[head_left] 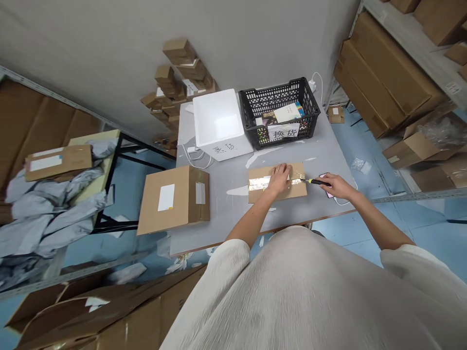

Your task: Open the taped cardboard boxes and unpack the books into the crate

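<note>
A small cardboard box lies on the grey table, with shiny tape running along its top seam. My left hand rests flat on the top of this box, fingers stretched forward, and a ring shows on one finger. At the box's right end, my right hand grips a black and yellow box cutter. The cutter's tip is at the taped seam on the right edge. Partly under my right hand is a phone with a white cable attached.
Behind the small box stand a white bin and a black crate holding books. A larger carton sits at the table's left. Stacked boxes line the wall. Shelves with cartons rise on the right; grey parcels lie left.
</note>
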Tool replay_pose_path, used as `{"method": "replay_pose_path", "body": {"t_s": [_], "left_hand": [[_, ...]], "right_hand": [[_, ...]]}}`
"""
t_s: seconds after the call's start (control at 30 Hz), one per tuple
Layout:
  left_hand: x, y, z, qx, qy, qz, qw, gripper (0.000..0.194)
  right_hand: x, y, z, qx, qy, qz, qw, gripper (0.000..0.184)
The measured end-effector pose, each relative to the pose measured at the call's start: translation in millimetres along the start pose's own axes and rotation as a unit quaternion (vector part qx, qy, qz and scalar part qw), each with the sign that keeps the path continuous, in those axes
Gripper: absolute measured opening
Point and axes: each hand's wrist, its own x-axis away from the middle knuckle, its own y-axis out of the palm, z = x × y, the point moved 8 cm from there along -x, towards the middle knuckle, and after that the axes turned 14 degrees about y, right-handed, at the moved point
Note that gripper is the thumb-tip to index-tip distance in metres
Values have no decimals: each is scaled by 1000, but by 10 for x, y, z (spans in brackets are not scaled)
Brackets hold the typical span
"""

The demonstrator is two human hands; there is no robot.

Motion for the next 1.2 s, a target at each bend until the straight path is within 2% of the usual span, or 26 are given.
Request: {"method": "replay_pose_path", "body": {"t_s": [0.13, 0.33, 0.43, 0.57, 0.73, 0.83, 0.97, 1.03, 1.1, 1.2], "left_hand": [[-59, 56, -69, -7, -8, -13, 1000, 72], [-13, 100, -118, -19, -25, -13, 999, 67], [12, 79, -75, -33, -11, 3, 999, 65], [33, 75, -41, -44, -10, 29, 999, 67], [46, 108, -52, -45, -8, 46, 998, 68], [57, 108, -61, -39, -7, 52, 998, 69], [57, 107, -58, -33, -5, 52, 998, 69], [54, 111, -67, -25, -9, 50, 998, 69], [68, 124, -81, -12, -11, 39, 999, 71], [177, 121, -104, 8, -4, 18, 1000, 73]], "right_hand": [[-13, 85, 26, 49, 3, 15, 999, 49], [-36, 154, 89, 17, 9, 8, 1000, 49], [-60, 189, 108, 11, 16, 15, 1000, 49], [-84, 251, 126, 13, 30, 61, 998, 48], [-71, 355, 172, 2, 18, 80, 997, 50], [-54, 286, 313, -10, 34, 114, 993, 51], [-47, 110, 572, -37, 92, 177, 979, 56], [-76, 75, 628, -55, 104, 185, 976, 58], [-137, 82, 599, -71, 101, 179, 976, 57], [-285, 122, 404, -92, 74, 158, 980, 54]]}}
